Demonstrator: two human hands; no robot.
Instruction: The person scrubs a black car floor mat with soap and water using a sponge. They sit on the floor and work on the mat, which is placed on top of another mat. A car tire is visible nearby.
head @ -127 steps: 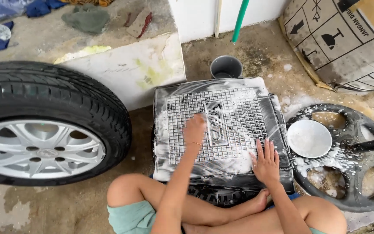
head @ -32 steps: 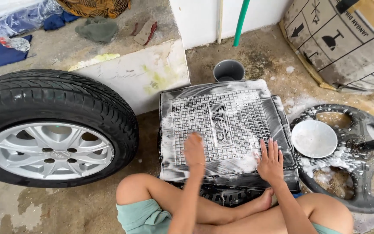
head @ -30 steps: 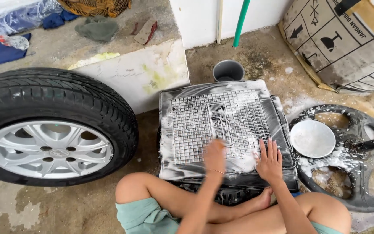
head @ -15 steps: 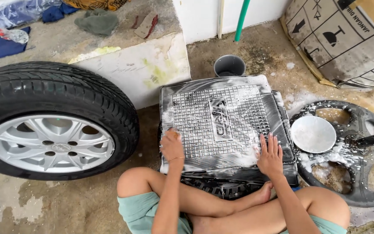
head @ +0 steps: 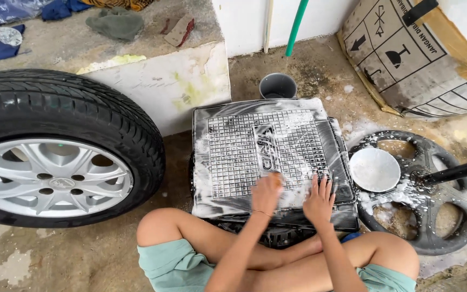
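The soapy mat (head: pixel 268 154) is pressed flat by the open right hand (head: pixel 319 200); the left hand's (head: pixel 267 192) grip cannot be told.

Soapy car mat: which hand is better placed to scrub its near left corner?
Left, probably. The left hand is on the car mat mid-stroke and nearer that corner, seemingly gripping a scrubber, though blurred. The right hand lies flat, fingers spread, bracing the near right edge.
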